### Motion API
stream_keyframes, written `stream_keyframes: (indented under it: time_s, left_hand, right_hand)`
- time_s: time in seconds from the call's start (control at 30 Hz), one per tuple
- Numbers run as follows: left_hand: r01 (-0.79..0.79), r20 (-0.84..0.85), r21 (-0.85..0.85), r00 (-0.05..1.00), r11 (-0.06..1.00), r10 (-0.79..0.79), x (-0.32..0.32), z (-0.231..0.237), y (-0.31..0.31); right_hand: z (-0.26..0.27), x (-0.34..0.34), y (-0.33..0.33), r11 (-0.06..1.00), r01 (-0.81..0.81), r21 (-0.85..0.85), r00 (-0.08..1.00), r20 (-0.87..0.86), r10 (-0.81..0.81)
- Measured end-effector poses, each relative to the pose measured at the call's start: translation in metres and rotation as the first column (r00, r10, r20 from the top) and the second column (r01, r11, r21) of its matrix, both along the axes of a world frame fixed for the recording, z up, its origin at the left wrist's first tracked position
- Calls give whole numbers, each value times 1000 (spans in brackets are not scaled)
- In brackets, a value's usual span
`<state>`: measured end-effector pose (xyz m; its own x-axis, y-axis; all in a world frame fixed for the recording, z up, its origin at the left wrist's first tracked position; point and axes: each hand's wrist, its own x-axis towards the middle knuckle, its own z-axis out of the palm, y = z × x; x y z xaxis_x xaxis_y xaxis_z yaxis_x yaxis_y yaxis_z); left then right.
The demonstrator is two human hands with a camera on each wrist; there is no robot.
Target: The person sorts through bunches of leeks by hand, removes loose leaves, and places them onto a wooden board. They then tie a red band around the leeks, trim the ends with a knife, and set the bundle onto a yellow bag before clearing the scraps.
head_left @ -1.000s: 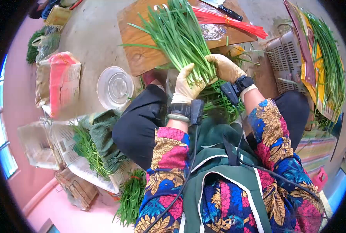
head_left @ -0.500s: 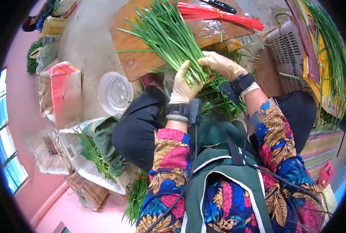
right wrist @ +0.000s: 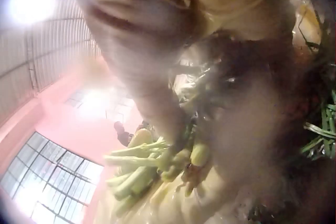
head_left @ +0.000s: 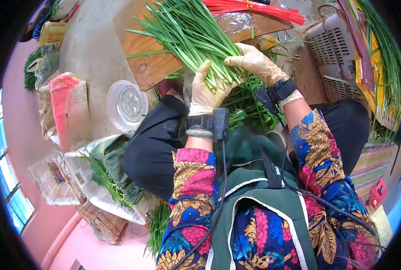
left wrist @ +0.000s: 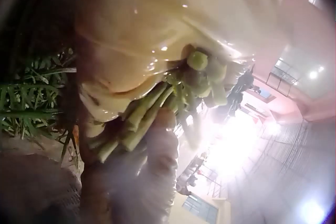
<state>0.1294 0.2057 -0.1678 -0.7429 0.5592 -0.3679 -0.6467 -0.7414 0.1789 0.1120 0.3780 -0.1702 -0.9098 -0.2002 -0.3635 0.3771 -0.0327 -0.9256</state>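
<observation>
A thick bunch of garlic chives (head_left: 189, 33) slants up and left from my two gloved hands, its leaves lying over the wooden board. My left hand (head_left: 206, 92) grips the pale stem ends from the left, thumb along the front. From the right, my right hand (head_left: 259, 65) holds the same stems, thumb across them and fingers behind. Cut stem ends (left wrist: 139, 119) poke out between wet glove fingers in the left wrist view. The right wrist view shows pale stem ends (right wrist: 139, 179) beside a fingertip. Loose green leaves (head_left: 254, 112) lie below the hands, between the knees.
Beyond the hands is the wooden board (head_left: 142, 67), with red strips (head_left: 272, 12) at its far side. A grey plastic basket (head_left: 331, 45) stands to the right, with more chives (head_left: 391, 58) beside it. A clear round tub (head_left: 127, 105) and a newspaper-lined crate (head_left: 85, 173) are at left.
The bunch leans further left, and its leaf tips have swung left over the board. Both hands keep their hold on the stems. The head view has shifted slightly.
</observation>
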Motion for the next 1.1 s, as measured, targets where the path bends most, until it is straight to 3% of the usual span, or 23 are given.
stream_keyframes:
  time_s: [0.4, 0.47, 0.6, 0.7, 0.77, 0.97, 1.03, 1.1]
  left_hand:
    - [38, 12, -72, 999, 997, -38, -2, -8, 0]
    - [52, 40, -92, 998, 994, -48, -5, -11, 1]
    - [33, -52, -326, 997, 945, -53, -7, -16, 1]
    - [37, -101, -373, 992, 927, -80, -8, -16, 1]
    - [38, -102, -404, 991, 914, -87, -8, -13, -1]
    - [37, -55, -243, 997, 969, -51, -10, -13, 2]
    - [19, -52, -210, 998, 978, -30, -11, -8, 0]
    - [-38, -30, -283, 999, 958, 30, -13, -17, -1]
  right_hand:
    - [-10, 0, 4, 984, 18, -179, 1000, 9, -16]
    - [-12, -1, 4, 994, 4, -113, 999, -34, -8]
    - [-2, -4, 3, 998, -57, -2, 998, -29, 57]
    - [6, -3, 4, 994, -79, 81, 996, -30, 81]
    - [5, -2, 8, 994, -105, -30, 994, -18, 104]
    - [-14, -5, 14, 924, -104, -367, 995, -35, 98]
    - [-7, -2, 7, 916, -62, -397, 998, -27, 56]
    - [-5, -2, 5, 905, -47, -423, 999, -8, 48]
